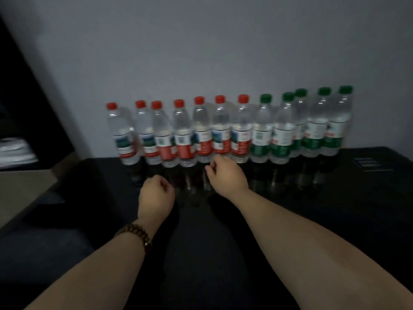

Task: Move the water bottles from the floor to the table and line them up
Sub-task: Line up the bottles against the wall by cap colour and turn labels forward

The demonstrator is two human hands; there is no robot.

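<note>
Twelve water bottles [228, 130] are lined up on the dark table [335, 198], close to the grey wall [201, 52] in the middle of the frame. Seven red-capped bottles [182, 133] are seen on the left of the row, and five green-capped bottles [281, 128] on the right. One green-capped bottle [300, 113] is partly hidden behind its neighbours. The whole picture is blurred, so the words on the labels cannot be read.

The left hand [155, 195] is curled shut like a loose fist over the table, in front of the red-capped bottles, and nothing is held in it. A bead bracelet [136, 236] is worn on that wrist. The right hand [223, 173] is placed just in front of the middle bottles, with its fingers bent in; whether a bottle is touched cannot be told, and nothing is seen gripped.

Lots of bare table is left in front of the row and at the right of the frame. A small dark flat thing [371, 164] is seen near the right end, but it is too dim to name. The lower table edge is cut off by the frame. At the upper left, something dark and something pale [15, 151] are too blurry to make out.
</note>
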